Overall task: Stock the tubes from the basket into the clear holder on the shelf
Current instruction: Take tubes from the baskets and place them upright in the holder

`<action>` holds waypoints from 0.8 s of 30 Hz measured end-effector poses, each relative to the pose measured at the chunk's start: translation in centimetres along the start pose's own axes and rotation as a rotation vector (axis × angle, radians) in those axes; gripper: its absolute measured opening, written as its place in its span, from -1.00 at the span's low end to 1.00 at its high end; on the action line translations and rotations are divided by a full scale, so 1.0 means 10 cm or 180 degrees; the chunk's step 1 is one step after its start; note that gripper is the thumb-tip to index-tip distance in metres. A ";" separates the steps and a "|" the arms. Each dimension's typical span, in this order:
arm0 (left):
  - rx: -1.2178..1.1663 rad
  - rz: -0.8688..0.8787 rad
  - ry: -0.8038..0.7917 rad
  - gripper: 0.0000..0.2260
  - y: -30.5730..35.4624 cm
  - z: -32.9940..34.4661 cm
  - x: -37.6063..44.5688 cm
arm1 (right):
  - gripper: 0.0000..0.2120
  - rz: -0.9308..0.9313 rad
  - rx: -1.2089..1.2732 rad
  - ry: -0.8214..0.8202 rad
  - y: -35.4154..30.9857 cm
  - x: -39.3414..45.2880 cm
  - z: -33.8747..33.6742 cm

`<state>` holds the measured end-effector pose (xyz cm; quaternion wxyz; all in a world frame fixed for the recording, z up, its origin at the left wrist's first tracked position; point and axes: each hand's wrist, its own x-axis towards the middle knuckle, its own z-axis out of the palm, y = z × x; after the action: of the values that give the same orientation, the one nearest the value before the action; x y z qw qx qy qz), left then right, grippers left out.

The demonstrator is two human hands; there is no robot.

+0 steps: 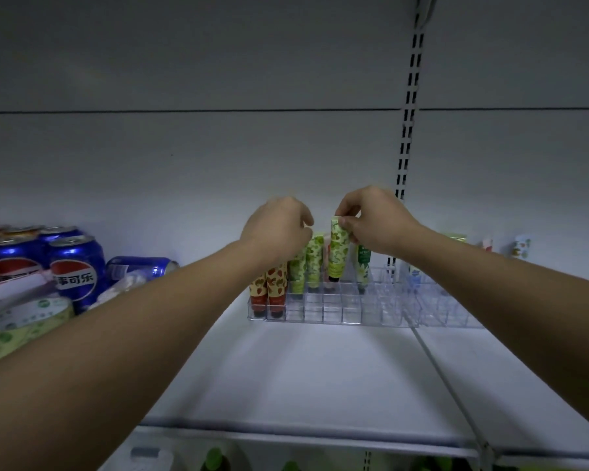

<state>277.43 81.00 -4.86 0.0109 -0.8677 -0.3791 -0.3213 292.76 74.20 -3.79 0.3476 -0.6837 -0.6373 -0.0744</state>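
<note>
Overhead, right hand (371, 220) pinching glossy green tube (338, 249); left hand (279, 229) curled, grip unclear.

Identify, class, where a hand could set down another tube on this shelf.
Free: the bare shelf in front of the clear holder, and the holder's empty front cells. Crowded: its left end of strawberry tubes and green tubes, and the cola cans left.

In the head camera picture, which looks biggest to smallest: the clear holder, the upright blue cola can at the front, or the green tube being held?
1. clear holder, by far the widest.
2. blue cola can.
3. green tube, pinched at its top by the right hand. It looks about as tall as the can but far slimmer; the can is nearer the camera, so that ranking is unsure.
</note>
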 end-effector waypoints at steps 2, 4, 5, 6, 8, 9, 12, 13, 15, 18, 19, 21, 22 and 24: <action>0.0029 0.0225 0.0086 -0.79 0.05 -0.03 -0.22 | -0.90 0.0027 -0.0002 -0.0012 -0.05 -0.01 -0.01; 0.0198 0.0460 0.0011 -0.78 0.06 -0.01 -0.48 | -0.91 0.0037 -0.0022 -0.0035 -0.11 -0.01 -0.01; 0.0273 0.0553 -0.0091 -0.78 0.06 0.02 -0.62 | -0.91 0.0031 -0.0040 -0.0049 -0.13 0.00 0.00; 0.0291 0.0619 -0.0224 -0.78 0.03 0.06 -0.75 | -0.90 0.0025 -0.0061 -0.0066 -0.16 0.00 0.01; 0.0156 0.0615 -0.0556 -0.75 -0.05 0.17 -1.02 | -0.89 -0.0001 -0.0131 -0.0094 -0.22 0.02 0.04; 0.0096 0.0554 -0.0741 -0.71 -0.10 0.22 -1.14 | -0.88 -0.0027 -0.0179 -0.0100 -0.24 0.02 0.06; 0.0081 0.0346 -0.1202 -0.61 -0.23 0.36 -1.38 | -0.88 -0.0091 -0.0262 -0.0106 -0.29 0.04 0.14; 0.0020 0.0265 -0.1243 -0.59 -0.27 0.39 -1.41 | -0.88 -0.0107 -0.0289 -0.0107 -0.30 0.05 0.17; -0.0077 0.0125 -0.1257 -0.57 -0.29 0.43 -1.43 | -0.87 -0.0135 -0.0353 -0.0100 -0.30 0.08 0.22; 0.0003 0.0086 -0.1387 -0.53 -0.27 0.47 -1.41 | -0.86 -0.0097 -0.0411 -0.0081 -0.29 0.13 0.30; 0.0019 0.0087 -0.1390 -0.52 -0.27 0.47 -1.41 | -0.86 -0.0085 -0.0450 -0.0081 -0.28 0.15 0.33; 0.0040 0.0080 -0.1344 -0.53 -0.28 0.48 -1.41 | -0.85 -0.0054 -0.0558 -0.0184 -0.27 0.17 0.39; 0.0055 0.0077 -0.1323 -0.53 -0.28 0.49 -1.41 | -0.85 -0.0025 -0.0610 -0.0296 -0.27 0.16 0.43; 0.0061 0.0071 -0.1301 -0.53 -0.29 0.49 -1.41 | -0.83 0.0064 -0.0642 -0.0501 -0.25 0.15 0.48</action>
<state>271.06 75.18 -17.40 -0.0544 -0.9188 -0.3669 -0.1348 289.09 78.03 -5.66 0.2267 -0.7253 -0.6450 -0.0807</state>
